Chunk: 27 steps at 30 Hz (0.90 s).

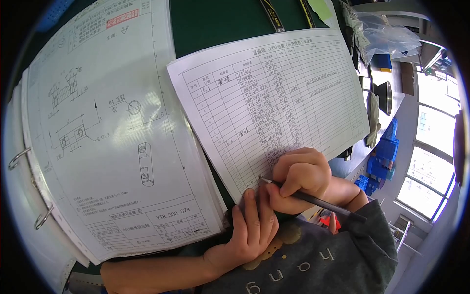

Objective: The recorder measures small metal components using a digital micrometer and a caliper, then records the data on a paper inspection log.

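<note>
A printed form lies at a slant on a dark green tabletop, its left columns filled with handwritten rows. In my right hand a dark pen is gripped between thumb and fingers, its silver tip at the lower rows. My left hand rests at the form's lower edge, its fingers stretched out and touching the paper near the pen tip. Left of the form is an open ring binder with a sleeved technical drawing; the form overlaps its right edge.
Two narrow black-and-yellow tools lie beyond the form, beside a pale green note. A clear plastic bag, a round metal bowl and blue bins stand to the right. A blue object sits at the far left.
</note>
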Tool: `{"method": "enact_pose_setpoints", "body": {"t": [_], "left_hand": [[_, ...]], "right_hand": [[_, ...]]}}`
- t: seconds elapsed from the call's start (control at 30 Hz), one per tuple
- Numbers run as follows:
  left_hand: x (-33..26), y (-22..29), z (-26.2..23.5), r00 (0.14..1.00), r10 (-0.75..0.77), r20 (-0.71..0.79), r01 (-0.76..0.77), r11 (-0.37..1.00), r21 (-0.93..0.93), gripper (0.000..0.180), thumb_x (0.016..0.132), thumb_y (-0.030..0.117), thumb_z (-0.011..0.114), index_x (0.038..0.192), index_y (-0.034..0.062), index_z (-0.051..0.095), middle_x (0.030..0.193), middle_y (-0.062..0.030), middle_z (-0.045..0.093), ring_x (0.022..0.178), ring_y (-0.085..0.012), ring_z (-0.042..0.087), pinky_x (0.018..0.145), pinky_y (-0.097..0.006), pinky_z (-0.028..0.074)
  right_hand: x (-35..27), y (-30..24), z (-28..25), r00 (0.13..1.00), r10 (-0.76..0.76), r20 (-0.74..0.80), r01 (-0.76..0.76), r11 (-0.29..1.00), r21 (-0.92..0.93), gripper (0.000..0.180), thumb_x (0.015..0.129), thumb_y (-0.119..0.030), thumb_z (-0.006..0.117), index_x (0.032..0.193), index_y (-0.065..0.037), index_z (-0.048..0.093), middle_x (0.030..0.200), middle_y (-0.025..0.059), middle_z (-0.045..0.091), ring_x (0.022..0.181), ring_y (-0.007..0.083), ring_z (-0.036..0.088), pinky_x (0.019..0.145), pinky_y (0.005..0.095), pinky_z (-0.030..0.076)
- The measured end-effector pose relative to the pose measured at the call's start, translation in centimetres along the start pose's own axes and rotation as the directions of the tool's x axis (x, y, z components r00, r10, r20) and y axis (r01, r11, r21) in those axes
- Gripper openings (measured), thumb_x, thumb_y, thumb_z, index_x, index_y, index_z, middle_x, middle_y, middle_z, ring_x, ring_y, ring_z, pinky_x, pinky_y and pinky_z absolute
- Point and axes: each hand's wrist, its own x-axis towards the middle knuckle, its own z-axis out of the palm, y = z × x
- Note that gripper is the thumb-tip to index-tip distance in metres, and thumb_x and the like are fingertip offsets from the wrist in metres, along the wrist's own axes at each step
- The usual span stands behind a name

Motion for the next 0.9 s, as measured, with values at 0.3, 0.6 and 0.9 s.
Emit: {"method": "enact_pose_setpoints", "body": {"t": [0.3,0.6,0.9], "left_hand": [[0.03,0.03,-0.01,1.0,-0.012,0.004,0.012,1.0,-0.004,0.019,0.088,0.015,0.041,0.083,0.0029,0.054,0.097,-0.0139,0.063,0.09,-0.0279,0.063,0.064,-0.03,0.05],[0.03,-0.02,0.04,1.0,-0.017,0.01,0.017,1.0,-0.003,0.018,0.088,0.015,0.041,0.084,0.0027,0.054,0.098,-0.0139,0.063,0.09,-0.0277,0.063,0.064,-0.029,0.05],[0.19,-0.04,0.12,1.0,-0.022,-0.014,0.022,1.0,0.007,0.017,0.088,0.014,0.042,0.083,0.0031,0.054,0.097,-0.0129,0.064,0.09,-0.0272,0.063,0.063,-0.028,0.05]], "right_hand": [[0.04,0.02,-0.13,1.0,0.009,0.009,-0.01,1.0,0.008,0.026,0.062,0.004,0.063,0.059,-0.01,0.041,0.053,0.0029,0.048,0.035,0.0142,0.043,0.032,0.0241,0.031],[0.17,0.18,-0.06,1.0,-0.002,0.014,0.002,1.0,0.015,0.026,0.062,0.004,0.063,0.059,-0.01,0.042,0.053,0.0033,0.048,0.035,0.0145,0.043,0.031,0.0242,0.031],[0.13,0.16,-0.15,0.999,-0.014,-0.043,0.014,1.0,0.0,0.026,0.06,0.004,0.062,0.058,-0.01,0.041,0.051,0.0027,0.047,0.034,0.0138,0.043,0.031,0.0237,0.029]]}}
